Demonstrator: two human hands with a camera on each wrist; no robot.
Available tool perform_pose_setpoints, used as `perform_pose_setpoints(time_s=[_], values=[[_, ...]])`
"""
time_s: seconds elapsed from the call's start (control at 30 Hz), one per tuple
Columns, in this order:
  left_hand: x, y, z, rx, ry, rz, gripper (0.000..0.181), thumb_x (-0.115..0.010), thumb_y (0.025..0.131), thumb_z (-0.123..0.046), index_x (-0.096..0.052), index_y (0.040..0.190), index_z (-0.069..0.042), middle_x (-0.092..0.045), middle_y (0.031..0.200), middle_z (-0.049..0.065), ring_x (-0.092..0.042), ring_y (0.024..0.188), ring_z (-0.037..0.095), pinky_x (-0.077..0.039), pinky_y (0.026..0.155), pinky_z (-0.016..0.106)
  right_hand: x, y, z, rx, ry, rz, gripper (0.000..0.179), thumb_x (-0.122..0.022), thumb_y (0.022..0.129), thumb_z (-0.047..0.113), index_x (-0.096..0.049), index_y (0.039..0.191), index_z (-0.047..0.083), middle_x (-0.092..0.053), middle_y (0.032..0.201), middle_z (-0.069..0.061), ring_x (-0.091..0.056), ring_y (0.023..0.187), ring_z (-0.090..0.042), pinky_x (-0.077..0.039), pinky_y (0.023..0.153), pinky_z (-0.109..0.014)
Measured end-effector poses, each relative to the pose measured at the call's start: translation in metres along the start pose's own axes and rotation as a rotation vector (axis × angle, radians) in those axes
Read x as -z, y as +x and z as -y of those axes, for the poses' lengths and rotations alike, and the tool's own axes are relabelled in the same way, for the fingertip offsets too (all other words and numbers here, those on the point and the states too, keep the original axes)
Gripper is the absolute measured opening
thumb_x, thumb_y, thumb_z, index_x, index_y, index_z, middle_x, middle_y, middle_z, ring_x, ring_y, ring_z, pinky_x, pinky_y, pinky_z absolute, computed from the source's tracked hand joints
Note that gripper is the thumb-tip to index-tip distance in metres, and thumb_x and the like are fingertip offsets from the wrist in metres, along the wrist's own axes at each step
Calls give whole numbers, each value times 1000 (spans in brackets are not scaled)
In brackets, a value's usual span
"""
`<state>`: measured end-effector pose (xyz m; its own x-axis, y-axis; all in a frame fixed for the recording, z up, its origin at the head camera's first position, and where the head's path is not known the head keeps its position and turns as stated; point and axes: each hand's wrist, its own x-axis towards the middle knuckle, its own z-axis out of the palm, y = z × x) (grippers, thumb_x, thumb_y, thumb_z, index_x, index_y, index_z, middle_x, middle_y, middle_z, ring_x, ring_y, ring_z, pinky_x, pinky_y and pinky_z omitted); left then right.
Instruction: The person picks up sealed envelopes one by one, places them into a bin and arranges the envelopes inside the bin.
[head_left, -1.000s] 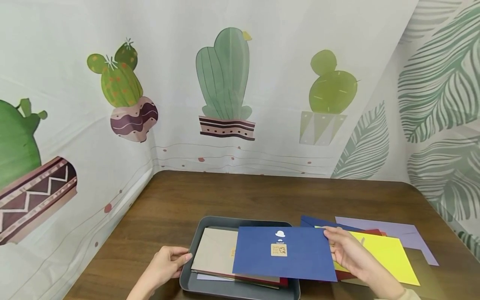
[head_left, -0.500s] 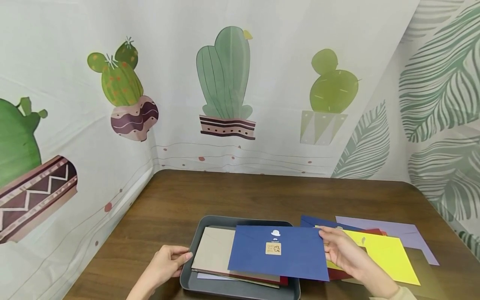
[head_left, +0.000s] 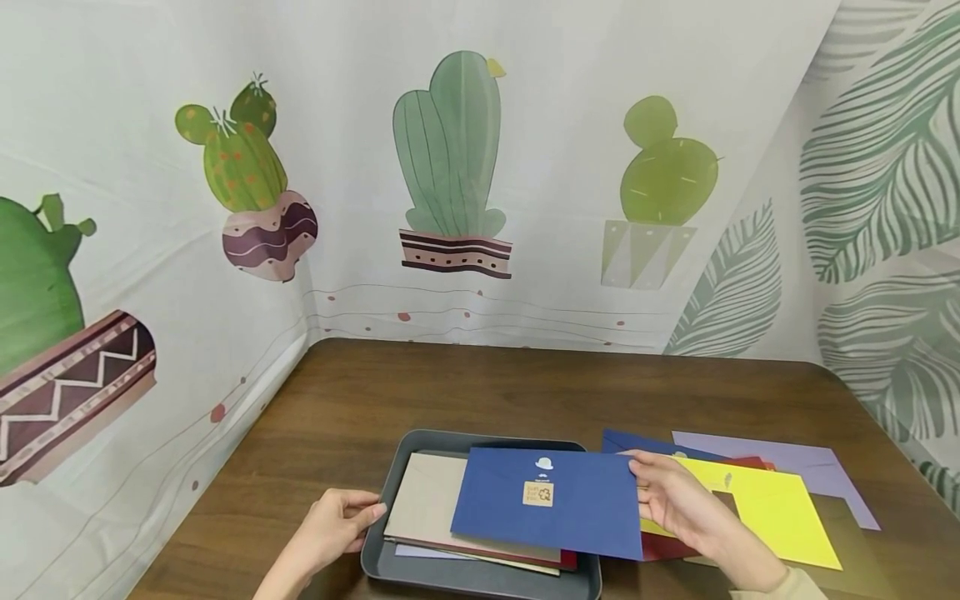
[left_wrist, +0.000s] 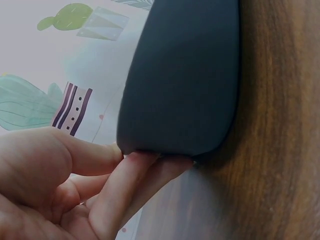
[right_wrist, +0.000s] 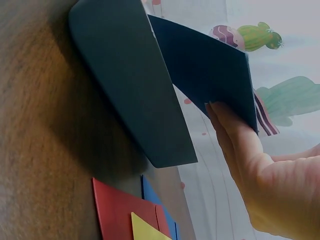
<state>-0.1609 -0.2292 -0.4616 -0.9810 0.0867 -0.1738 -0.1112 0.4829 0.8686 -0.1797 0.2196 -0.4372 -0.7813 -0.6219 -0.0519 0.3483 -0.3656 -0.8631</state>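
Observation:
A blue envelope (head_left: 581, 504) with a white hat print and a small tan sticker is tilted over the right part of a dark grey tray (head_left: 465, 572). My right hand (head_left: 686, 504) pinches its right edge, with fingers underneath, as the right wrist view shows on the envelope's underside (right_wrist: 210, 67). My left hand (head_left: 333, 525) grips the tray's left rim; in the left wrist view thumb and fingertips meet the tray wall (left_wrist: 185, 80). In the tray lies a stack topped by a beige envelope (head_left: 427, 500), partly covered by the blue one. Red and pale edges show beneath it.
Right of the tray, overlapping envelopes lie on the brown table (head_left: 525, 383): a yellow one (head_left: 787, 517), a lilac one (head_left: 810, 462), a red one (right_wrist: 125, 205), a second blue one (head_left: 630, 442) and a brown one (head_left: 843, 533). A cactus-print curtain (head_left: 555, 167) stands behind.
The right hand has carried the blue envelope a little to the left, further over the tray. My left hand and the tray have stayed put.

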Motion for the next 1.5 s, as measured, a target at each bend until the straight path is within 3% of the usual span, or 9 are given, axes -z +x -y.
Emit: perform_pose_setpoints(time_s=[0.13, 0.27, 0.33, 0.47, 0.57, 0.67, 1.1, 1.27, 1.5], values=[[0, 0, 0, 3, -5, 4, 38, -66, 92, -14, -61, 116, 15, -70, 101, 26, -71, 86, 25, -62, 67, 33, -3, 2, 0, -33, -70, -72, 44, -32, 106, 12, -23, 145, -7, -67, 107, 1, -67, 100, -10, -56, 94, -31], [1, -1, -2, 3, -11, 5, 39, -66, 92, -15, -61, 116, 15, -70, 102, 27, -72, 86, 25, -62, 68, 33, -5, 4, -1, -78, -145, -155, 70, -33, 106, 14, 18, 144, -14, -58, 93, 8, -58, 82, 0, -56, 91, -25], [0, -1, -2, 3, -12, 5, 39, -66, 92, -15, -61, 116, 15, -70, 102, 27, -72, 86, 25, -62, 68, 34, -6, 4, -2, -88, -157, -177, 68, -34, 106, 13, 16, 145, -13, -51, 85, 9, -47, 71, 1, -55, 88, -21], [0, -1, -1, 14, 0, -7, 38, -67, 92, -15, -62, 115, 14, -71, 101, 26, -72, 85, 25, -62, 67, 33, -7, 5, -4, -77, -129, -168, 41, -37, 105, 13, -20, 139, -5, -51, 82, 8, -46, 69, -1, -54, 84, -18], [0, -1, 0, 17, 3, -12, 37, -67, 92, -15, -62, 115, 14, -71, 100, 26, -72, 84, 25, -62, 66, 33, -9, 8, -6, -45, -69, -90, 21, -36, 106, 12, -39, 125, 4, -60, 94, 5, -60, 87, -4, -56, 91, -25], [-1, -1, 0, 11, 0, -11, 38, -66, 92, -14, -62, 115, 15, -71, 99, 26, -72, 83, 26, -62, 66, 34, -10, 11, -8, -22, -31, -28, 22, -33, 106, 10, -46, 123, 7, -64, 106, 0, -65, 103, -11, -55, 95, -31], [-1, -1, 0, 1, 1, -19, 38, -68, 91, -15, -62, 114, 15, -71, 98, 26, -72, 82, 26, -62, 65, 33, -18, 16, -14, -32, -44, -40, 30, -35, 106, 11, -39, 133, -2, -65, 110, -1, -65, 103, -12, -56, 94, -30], [-1, -1, 0, 0, 0, -19, 37, -67, 91, -14, -62, 114, 15, -71, 98, 27, -72, 82, 26, -62, 65, 33, -25, 22, -16, -61, -71, -65, 42, -34, 106, 10, -24, 141, -10, -64, 111, -1, -64, 104, -11, -55, 95, -30], [-2, 1, 1, -2, 7, -19, 37, -67, 91, -14, -63, 115, 14, -70, 101, 27, -72, 84, 26, -62, 65, 33, -32, 28, -19, -102, -158, -116, 61, -35, 105, 8, 3, 147, -14, -49, 83, 8, -48, 74, -1, -52, 84, -18]])
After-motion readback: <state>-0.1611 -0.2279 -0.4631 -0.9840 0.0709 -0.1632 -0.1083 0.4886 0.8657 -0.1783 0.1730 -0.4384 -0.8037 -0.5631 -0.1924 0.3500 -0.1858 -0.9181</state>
